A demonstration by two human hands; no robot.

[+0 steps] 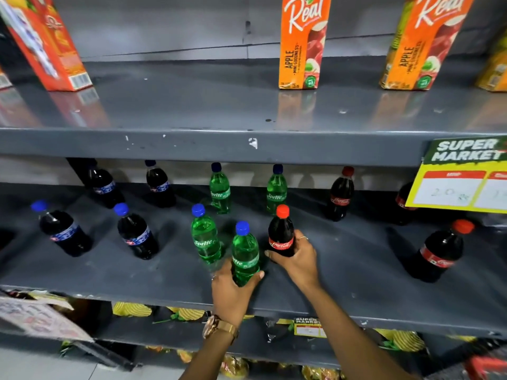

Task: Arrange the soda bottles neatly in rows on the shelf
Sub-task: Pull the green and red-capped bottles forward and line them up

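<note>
On the grey middle shelf (pixel 343 283) stand small soda bottles. My left hand (pixel 233 292) grips a green Sprite bottle (pixel 245 252) near the front edge. Just to its right, my right hand (pixel 297 259) holds a red-capped Coca-Cola bottle (pixel 281 234). Another Sprite bottle (pixel 205 238) stands just left of the held one. Two more Sprite bottles (pixel 220 189) (pixel 277 190) stand at the back. Several dark blue-capped cola bottles (pixel 137 234) fill the left side. Other Coca-Cola bottles (pixel 340 197) (pixel 439 252) stand to the right.
The upper shelf (pixel 192 144) overhangs the bottles and carries orange juice cartons (pixel 301 42). A yellow and green price sign (pixel 463 176) hangs from its edge at right, hiding part of a bottle. Yellow snack packets (pixel 131 309) lie on the shelf below.
</note>
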